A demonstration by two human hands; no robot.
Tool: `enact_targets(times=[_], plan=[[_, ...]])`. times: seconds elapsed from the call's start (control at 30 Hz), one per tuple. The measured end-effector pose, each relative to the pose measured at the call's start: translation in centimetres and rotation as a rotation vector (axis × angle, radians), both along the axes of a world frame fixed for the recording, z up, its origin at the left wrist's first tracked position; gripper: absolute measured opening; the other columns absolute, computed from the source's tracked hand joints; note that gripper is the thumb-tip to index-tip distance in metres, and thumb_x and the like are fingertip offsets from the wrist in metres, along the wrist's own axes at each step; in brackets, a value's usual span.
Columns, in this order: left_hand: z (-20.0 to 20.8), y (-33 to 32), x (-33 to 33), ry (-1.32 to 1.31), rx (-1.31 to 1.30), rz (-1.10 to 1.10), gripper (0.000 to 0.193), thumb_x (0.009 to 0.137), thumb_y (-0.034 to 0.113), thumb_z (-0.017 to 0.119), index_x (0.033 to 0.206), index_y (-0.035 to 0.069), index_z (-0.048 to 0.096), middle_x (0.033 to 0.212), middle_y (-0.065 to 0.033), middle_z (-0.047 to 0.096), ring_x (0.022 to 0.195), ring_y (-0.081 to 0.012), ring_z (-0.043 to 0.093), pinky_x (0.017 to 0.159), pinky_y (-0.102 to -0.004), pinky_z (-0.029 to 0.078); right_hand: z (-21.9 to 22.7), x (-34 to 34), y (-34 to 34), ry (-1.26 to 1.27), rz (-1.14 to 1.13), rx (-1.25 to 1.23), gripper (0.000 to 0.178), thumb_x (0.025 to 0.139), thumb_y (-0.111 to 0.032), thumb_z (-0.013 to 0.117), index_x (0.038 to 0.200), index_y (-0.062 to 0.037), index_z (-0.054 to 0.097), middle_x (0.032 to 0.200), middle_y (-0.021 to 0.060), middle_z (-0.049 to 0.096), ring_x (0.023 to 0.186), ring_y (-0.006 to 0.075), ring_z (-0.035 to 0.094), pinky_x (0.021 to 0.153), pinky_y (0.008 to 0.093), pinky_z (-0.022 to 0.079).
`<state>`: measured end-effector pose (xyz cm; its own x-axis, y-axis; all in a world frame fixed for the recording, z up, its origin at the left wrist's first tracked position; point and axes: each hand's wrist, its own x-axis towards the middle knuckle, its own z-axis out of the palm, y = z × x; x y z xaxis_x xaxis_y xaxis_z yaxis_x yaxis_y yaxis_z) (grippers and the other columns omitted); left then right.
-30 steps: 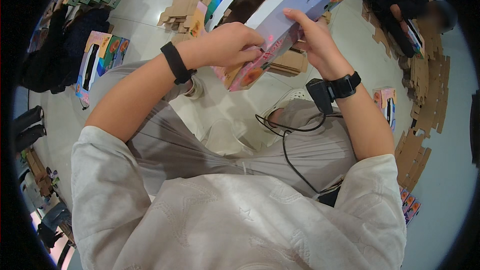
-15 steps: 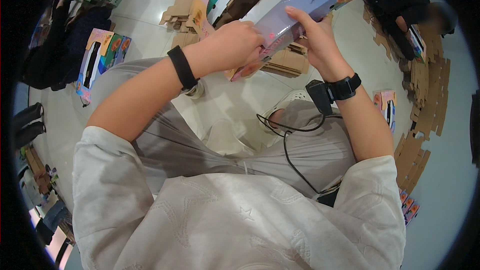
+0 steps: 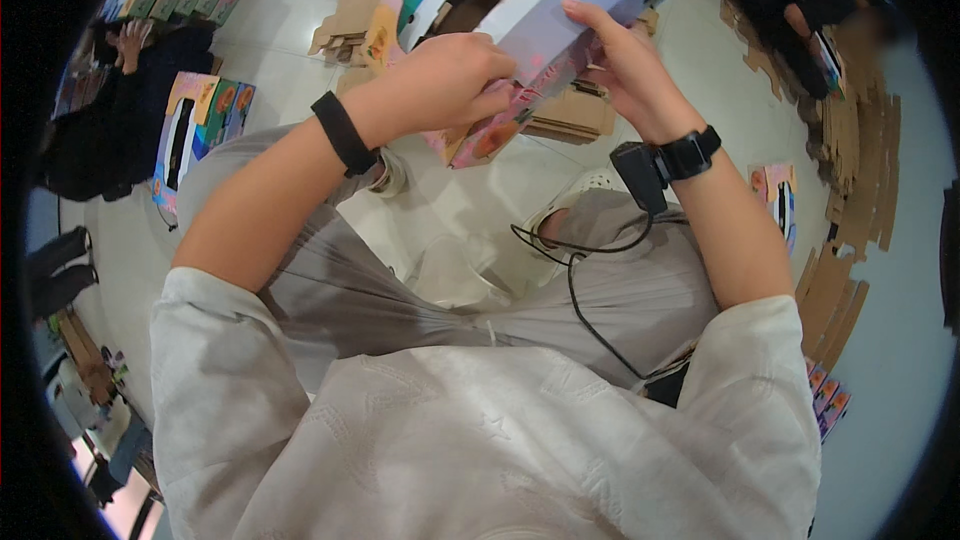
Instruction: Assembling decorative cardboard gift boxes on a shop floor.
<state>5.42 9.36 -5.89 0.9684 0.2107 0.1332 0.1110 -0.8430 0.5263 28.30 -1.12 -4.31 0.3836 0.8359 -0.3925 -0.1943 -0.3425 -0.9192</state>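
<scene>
I see a person in a white short-sleeved shirt (image 3: pixel 480 440) and loose grey trousers (image 3: pixel 340 270), a thin black cable (image 3: pixel 572 290) running from a boxy black strapped device (image 3: pixel 637 177) at the right wrist toward the lap. Past the knees, a long printed cardboard carton (image 3: pixel 560 25), blue and white on top with a pink side and a dark slot-like opening, is held up above the pale floor (image 3: pixel 440 205).

The right hand (image 3: pixel 635 65) grips it, thumb on the blue face, other fingers partly hidden round the side. The left hand (image 3: pixel 445 80) has its fingers bent in narrow at the pink side; whether they pinch or only press, I cannot tell.

Over the last 0.5 s the carton has shifted a little leftward, and its pink lower corner, mostly covered then, shows again. I judge that side still being worked; an orange-and-pink cardboard flap (image 3: pixel 383 30) stands out at the left end.

Farther off lie flat brown cardboard pieces (image 3: pixel 570 115). At far left, a dark-clothed co-worker's open hand (image 3: pixel 130 45) has come into view.
</scene>
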Motion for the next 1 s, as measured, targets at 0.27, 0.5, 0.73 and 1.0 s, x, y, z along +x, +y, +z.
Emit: enact_targets(times=[0.27, 0.5, 0.73, 1.0], plan=[[0.7, -0.3, 0.2, 0.022, 0.029, -0.011, 0.021, 0.086, 0.014, 0.07, 0.101, -0.001, 0.073, 0.083, -0.017, 0.067, 0.081, -0.0386, 0.065, 0.076, -0.0474, 0.052, -0.3, -0.1, -0.3, -0.016, 0.07, 0.064, 0.07, 0.086, -0.048, 0.085, 0.138, -0.0073, 0.062, 0.124, 0.0041, 0.067, 0.11, 0.0166, 0.066, 0.092, 0.0382, 0.054], [1.4, -0.6, -0.7, -0.045, -0.121, -0.063, 0.021, 0.091, 0.013, 0.073, 0.106, -0.001, 0.071, 0.085, -0.0169, 0.064, 0.081, -0.0369, 0.061, 0.072, -0.0457, 0.049, -1.2, 1.9, -0.2, -0.082, -0.043, 0.063, 0.06, 0.085, -0.038, 0.088, 0.129, -0.0028, 0.069, 0.113, 0.0105, 0.074, 0.099, 0.0217, 0.074, 0.087, 0.0418, 0.061], [3.0, 1.2, -2.3, 0.381, -0.319, -0.128, 0.024, 0.1, 0.02, 0.071, 0.113, 0.0, 0.072, 0.09, -0.0142, 0.07, 0.086, -0.026, 0.068, 0.079, -0.0387, 0.052, -2.0, 3.1, -0.8, -0.135, -0.05, 0.079, 0.066, 0.084, -0.041, 0.089, 0.134, -0.0042, 0.066, 0.117, 0.0099, 0.074, 0.105, 0.0222, 0.074, 0.092, 0.0418, 0.061], [3.6, 10.5, -4.7, 0.171, -0.426, 0.228, 0.037, 0.102, 0.031, 0.074, 0.123, 0.002, 0.072, 0.114, -0.0091, 0.076, 0.105, -0.0213, 0.07, 0.094, -0.0365, 0.054, -1.6, 4.9, -1.1, -0.154, -0.01, 0.18, 0.075, 0.088, -0.041, 0.087, 0.145, -0.0023, 0.055, 0.132, 0.0131, 0.069, 0.116, 0.0221, 0.071, 0.096, 0.043, 0.06]])
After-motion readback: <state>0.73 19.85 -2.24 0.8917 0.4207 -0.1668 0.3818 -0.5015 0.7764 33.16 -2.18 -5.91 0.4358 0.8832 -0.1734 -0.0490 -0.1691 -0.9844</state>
